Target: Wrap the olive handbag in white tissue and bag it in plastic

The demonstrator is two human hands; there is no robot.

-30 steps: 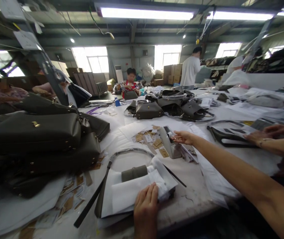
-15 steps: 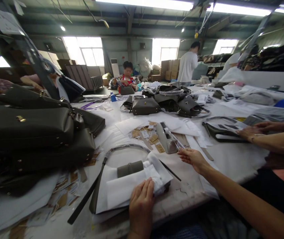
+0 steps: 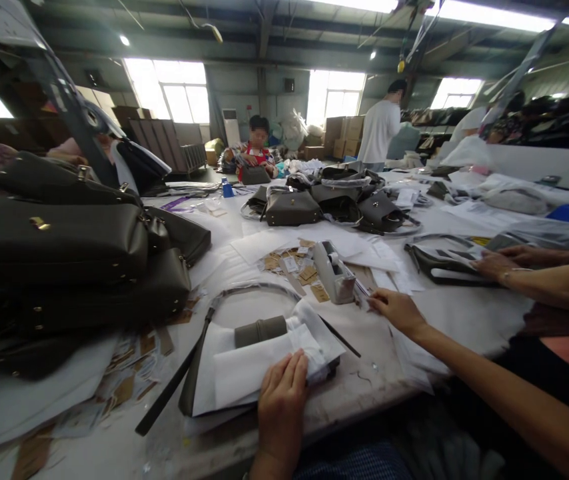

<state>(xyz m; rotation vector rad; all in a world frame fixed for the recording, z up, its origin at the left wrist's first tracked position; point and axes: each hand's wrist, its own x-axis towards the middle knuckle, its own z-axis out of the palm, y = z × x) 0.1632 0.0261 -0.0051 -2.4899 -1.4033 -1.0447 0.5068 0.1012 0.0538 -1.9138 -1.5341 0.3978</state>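
Hands: left [image 3: 280, 400] flat on white wrapping [image 3: 254, 371], right [image 3: 395, 309] beside tape dispenser [image 3: 334, 272].

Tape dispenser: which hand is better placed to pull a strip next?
Probably the right hand: it lies open just beside the tape dispenser. The left hand presses the white wrapping paper near the table edge.

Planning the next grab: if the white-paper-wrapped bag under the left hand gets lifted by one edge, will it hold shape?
Probably not. The white wrapping paper looks thin and creased, so it would likely slide or unfold. The strap trails loose and would probably dangle. The left hand pressing flat suggests it shifts easily.
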